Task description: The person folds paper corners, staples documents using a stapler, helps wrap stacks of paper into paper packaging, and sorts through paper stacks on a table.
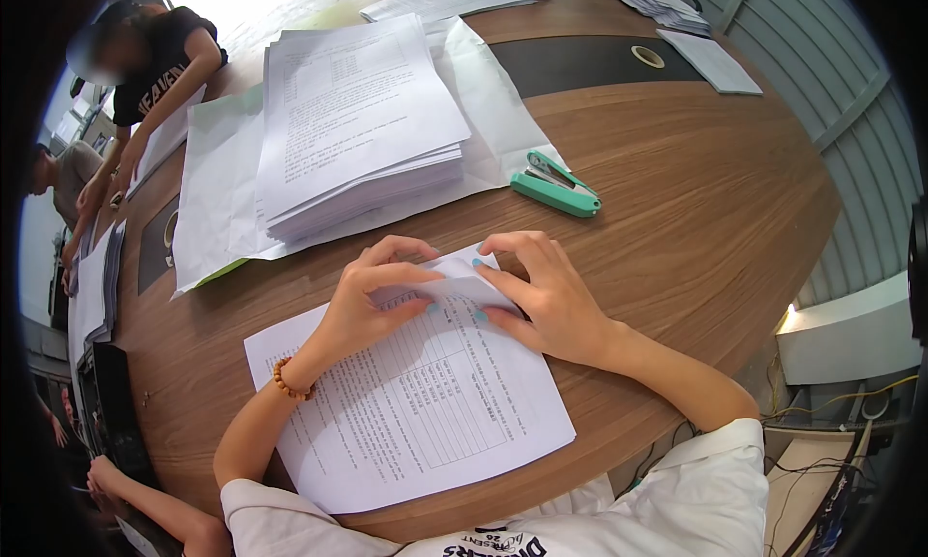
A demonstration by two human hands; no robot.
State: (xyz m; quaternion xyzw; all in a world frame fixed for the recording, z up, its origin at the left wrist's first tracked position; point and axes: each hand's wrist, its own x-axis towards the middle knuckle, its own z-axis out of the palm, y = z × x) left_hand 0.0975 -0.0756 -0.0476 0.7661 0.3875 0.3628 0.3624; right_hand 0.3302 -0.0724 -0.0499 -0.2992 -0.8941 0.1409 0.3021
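Note:
Printed sheets (425, 417) lie on the wooden table right in front of me, with text and a ruled table on the top page. Their far edge is lifted and curls up between my hands. My left hand (362, 296) has its fingers bent around that edge, a beaded bracelet on its wrist. From the other side, my right hand (556, 301) pinches the same raised edge between thumb and fingers. Whether one page or several are lifted, I cannot tell. Beyond my right hand rests a green stapler (556, 187), touched by neither hand.
A thick stack of printed paper (358, 112) stands on white wrapping paper (217, 185) ahead. A tape roll (648, 57) and more papers (657, 1) lie farther off. People sit at the left, one in a black shirt (174, 64) reaching over papers. Cables (822, 465) hang at the lower right.

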